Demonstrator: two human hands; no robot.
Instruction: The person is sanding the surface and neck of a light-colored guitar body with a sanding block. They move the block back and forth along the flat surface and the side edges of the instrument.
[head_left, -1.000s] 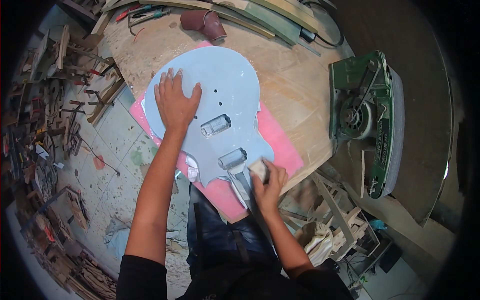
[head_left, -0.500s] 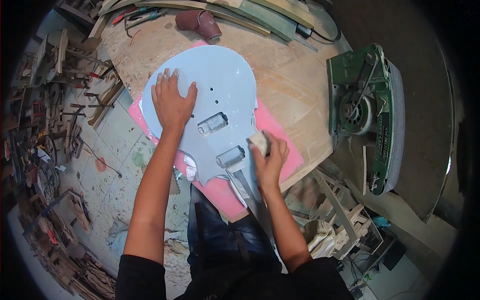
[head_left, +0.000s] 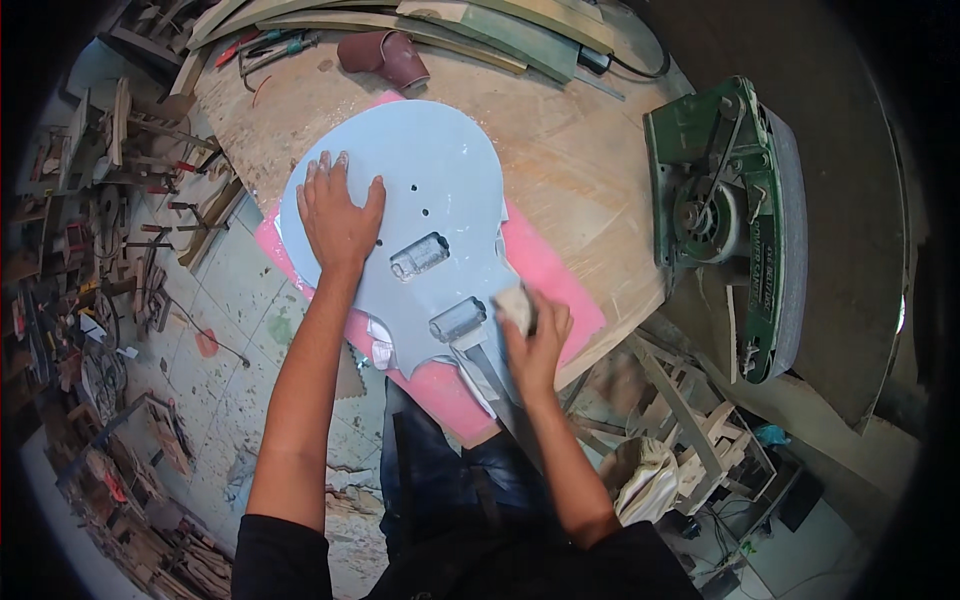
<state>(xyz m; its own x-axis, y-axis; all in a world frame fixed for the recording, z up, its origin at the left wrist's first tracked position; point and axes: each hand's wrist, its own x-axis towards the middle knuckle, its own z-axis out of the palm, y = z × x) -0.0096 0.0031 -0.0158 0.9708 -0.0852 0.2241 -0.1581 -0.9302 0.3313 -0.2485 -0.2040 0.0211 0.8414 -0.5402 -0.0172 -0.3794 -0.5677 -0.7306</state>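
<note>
Your wooden workbench (head_left: 590,150) has a green sanding machine (head_left: 725,220) standing to its right, well apart from your hands. A pink sheet (head_left: 555,280) lies partly covered on the bench. The pale blue guitar body (head_left: 455,200) lies flat on that sheet, cutaway end towards you. Your left hand (head_left: 338,217) rests palm down on the body's left side, thumb spread from the closely laid fingers. Your right hand (head_left: 538,338) pinches a pale block (head_left: 513,308) between thumb and fingers at the body's right edge. The body's face shows 2 oblong recesses (head_left: 419,257) and, beyond them, 2 small dark holes (head_left: 425,212).
</note>
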